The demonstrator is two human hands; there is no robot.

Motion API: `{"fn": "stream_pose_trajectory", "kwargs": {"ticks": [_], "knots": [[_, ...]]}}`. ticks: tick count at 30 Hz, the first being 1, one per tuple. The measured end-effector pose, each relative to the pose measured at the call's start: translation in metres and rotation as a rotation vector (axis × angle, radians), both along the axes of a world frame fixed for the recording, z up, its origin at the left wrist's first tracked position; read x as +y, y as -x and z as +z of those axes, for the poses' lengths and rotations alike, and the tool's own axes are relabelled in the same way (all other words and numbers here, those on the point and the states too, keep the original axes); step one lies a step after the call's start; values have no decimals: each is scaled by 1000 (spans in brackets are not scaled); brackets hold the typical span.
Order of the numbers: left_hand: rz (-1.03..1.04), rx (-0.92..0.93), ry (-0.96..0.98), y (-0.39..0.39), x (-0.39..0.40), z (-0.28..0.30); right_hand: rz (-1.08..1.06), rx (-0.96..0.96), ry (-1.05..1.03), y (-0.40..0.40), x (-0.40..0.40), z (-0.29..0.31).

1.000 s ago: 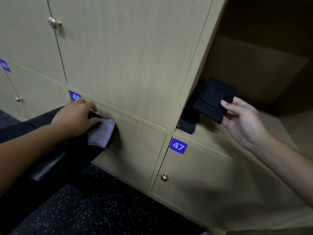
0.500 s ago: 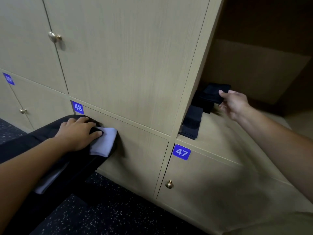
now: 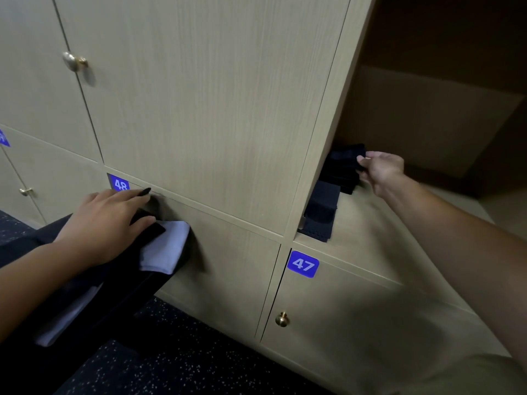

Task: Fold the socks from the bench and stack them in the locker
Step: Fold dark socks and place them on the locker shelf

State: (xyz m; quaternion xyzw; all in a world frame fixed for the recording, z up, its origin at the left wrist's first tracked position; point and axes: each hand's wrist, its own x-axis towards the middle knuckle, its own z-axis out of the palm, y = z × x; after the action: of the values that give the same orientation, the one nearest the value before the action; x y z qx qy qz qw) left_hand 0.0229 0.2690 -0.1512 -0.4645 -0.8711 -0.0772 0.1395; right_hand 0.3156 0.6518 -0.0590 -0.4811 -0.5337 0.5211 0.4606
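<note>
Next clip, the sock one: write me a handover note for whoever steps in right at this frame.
Right hand: inside the open locker, pinching the top black folded sock on the pile at the left wall.
Another dark folded sock lies nearer the front edge.
Left hand: resting on a black sock on the bench, beside a white sock.
Done: some dark socks stacked.
Left: release the top one, then fold and stack the bench socks.

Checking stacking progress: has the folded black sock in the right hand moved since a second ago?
Yes. The folded black sock went deeper into the locker, onto the sock stack.
</note>
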Motion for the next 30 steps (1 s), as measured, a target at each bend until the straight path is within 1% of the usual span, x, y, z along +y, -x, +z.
{"fn": "stream_pose_trajectory", "kwargs": {"ticks": [4, 9, 12, 21, 24, 27, 30], "knots": [[-80, 54, -159, -1, 5, 5, -44, -30, 7, 2, 3, -3], [-165, 55, -363, -23, 9, 25, -100, -250, -121, 2, 16, -10], [-223, 57, -440, -38, 11, 39, -88, -298, -116, -1, 20, -11], [-285, -50, -588, -73, 15, 61, -16, -383, -153, -8, 19, -13], [-248, -157, -655, -83, 15, 66, 2, -447, -185, -8, 17, -13], [-231, -325, -721, -93, 13, 73, 8, -459, -213, -12, 10, -13], [-219, -529, -755, -102, 11, 82, 19, -471, -301, -17, -4, -8]]}}
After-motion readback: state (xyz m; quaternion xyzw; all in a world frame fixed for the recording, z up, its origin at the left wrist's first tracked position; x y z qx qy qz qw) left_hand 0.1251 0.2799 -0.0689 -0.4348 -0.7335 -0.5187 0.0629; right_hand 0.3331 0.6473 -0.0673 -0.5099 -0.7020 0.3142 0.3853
